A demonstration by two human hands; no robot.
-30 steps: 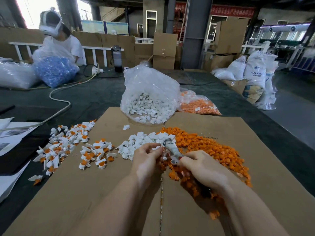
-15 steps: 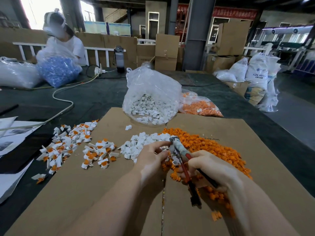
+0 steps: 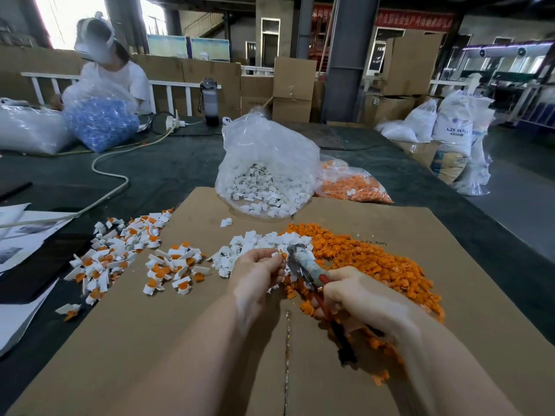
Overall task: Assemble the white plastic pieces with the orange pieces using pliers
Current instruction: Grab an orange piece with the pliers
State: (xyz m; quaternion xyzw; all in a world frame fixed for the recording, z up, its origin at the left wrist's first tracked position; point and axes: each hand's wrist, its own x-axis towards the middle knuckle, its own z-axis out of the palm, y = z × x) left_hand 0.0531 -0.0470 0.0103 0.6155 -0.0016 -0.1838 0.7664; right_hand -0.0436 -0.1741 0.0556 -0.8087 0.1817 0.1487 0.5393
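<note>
Left hand (image 3: 259, 270) curled, fingertips pinching a small white piece with a bit of orange (image 3: 278, 255) just above the white pile (image 3: 255, 246). Right hand (image 3: 357, 298) wrapped round the pliers (image 3: 309, 270), handles red and black, nose pointing up-left and meeting the pinched piece; cannot tell whether the nose grips it. Loose white pieces heaped at mid-sheet, touching the orange pile (image 3: 375, 265) that spreads to the right and partly under the right wrist. Both piles on a cardboard sheet (image 3: 150, 340) lying on the dark table (image 3: 168, 175). Finished pieces (image 3: 120, 253), white with orange inserts, scattered at the left of the sheet, some spilling onto the table; a second small cluster (image 3: 177, 270) nearer the middle. One stray white piece (image 3: 226, 222) alone near the far edge of the sheet. Clear bag of white pieces (image 3: 264, 175) at the far edge of the sheet, open at the top; bag of orange pieces (image 3: 351, 183) just beside it to the right. Papers (image 3: 24, 235) at the left edge, a pale cable (image 3: 111, 172) curving across the table. Beyond, a person (image 3: 114, 73) in white seated behind a bag of blue pieces (image 3: 99, 121), a dark bottle (image 3: 210, 100) nearby, cardboard boxes (image 3: 294, 85) and white sacks (image 3: 459, 121) farther back.
</note>
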